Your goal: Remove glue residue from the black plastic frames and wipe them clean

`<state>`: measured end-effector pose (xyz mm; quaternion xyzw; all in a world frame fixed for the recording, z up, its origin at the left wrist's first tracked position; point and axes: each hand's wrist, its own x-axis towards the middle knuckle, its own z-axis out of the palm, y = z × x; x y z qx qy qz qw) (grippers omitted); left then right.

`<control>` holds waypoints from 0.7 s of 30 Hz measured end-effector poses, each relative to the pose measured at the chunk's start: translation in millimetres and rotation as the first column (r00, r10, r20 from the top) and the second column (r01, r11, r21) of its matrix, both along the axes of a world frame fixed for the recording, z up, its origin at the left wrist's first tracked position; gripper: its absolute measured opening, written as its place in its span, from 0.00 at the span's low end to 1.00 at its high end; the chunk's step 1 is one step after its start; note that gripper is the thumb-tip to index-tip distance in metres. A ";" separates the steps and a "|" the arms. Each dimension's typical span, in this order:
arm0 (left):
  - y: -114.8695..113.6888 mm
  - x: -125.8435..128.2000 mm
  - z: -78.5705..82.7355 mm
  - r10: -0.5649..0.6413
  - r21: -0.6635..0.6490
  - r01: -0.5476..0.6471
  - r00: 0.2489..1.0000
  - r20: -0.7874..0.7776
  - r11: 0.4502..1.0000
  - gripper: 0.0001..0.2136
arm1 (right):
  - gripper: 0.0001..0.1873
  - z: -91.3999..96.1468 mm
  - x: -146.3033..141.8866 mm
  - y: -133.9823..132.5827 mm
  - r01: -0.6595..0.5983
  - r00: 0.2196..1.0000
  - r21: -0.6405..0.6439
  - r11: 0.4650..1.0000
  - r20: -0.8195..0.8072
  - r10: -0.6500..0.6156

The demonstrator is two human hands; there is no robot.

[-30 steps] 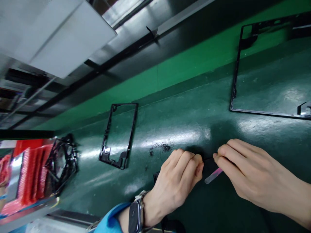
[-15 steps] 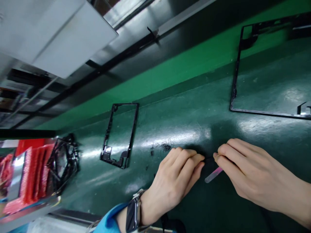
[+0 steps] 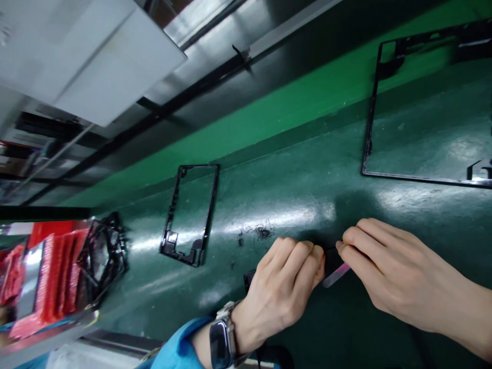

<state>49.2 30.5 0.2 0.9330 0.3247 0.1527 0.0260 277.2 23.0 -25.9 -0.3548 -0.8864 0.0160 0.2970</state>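
My left hand (image 3: 286, 282) is closed, with its knuckles up and fingers curled toward my right hand. A bit of a black part (image 3: 249, 279) shows behind its wrist side, and most of that part is hidden under the hand. Opposite it, my right hand (image 3: 395, 277) pinches a slim stick-like tool (image 3: 338, 273), pink with a clear, rounded end, that slants down to the left. The tool's working end is hidden by the fingers. The fingertips of both hands lie close together but apart, over a dark area where details cannot be made out.
Thin black shavings (image 3: 264, 230) lie on the green worktop (image 3: 300, 179). A small black rectangular frame (image 3: 210, 215) lies left, a larger black frame (image 3: 369, 123) at right. Black frames (image 3: 102, 251) stack beside red bubble wrap (image 3: 63, 277). A white box (image 3: 126, 66) is above.
My left hand has shifted slightly right and its fingers are curled tighter. More of the black part shows on its left. My right hand has barely moved.
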 end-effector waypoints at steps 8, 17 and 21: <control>-1.3 -5.9 -4.0 0.022 0.020 -0.022 1.000 0.015 1.000 0.04 | 0.20 0.4 0.8 -0.8 0.001 1.000 -0.009 1.000 -0.004 -0.001; 1.5 -13.0 -0.3 0.083 -0.111 -0.073 0.992 0.090 0.991 0.05 | 0.19 1.1 1.0 -1.0 0.009 1.000 -0.013 1.000 0.002 -0.009; 6.9 -18.3 3.0 0.082 -0.171 -0.069 0.994 0.069 0.983 0.08 | 0.18 0.2 2.2 -1.6 -0.002 1.000 -0.031 1.000 0.011 0.002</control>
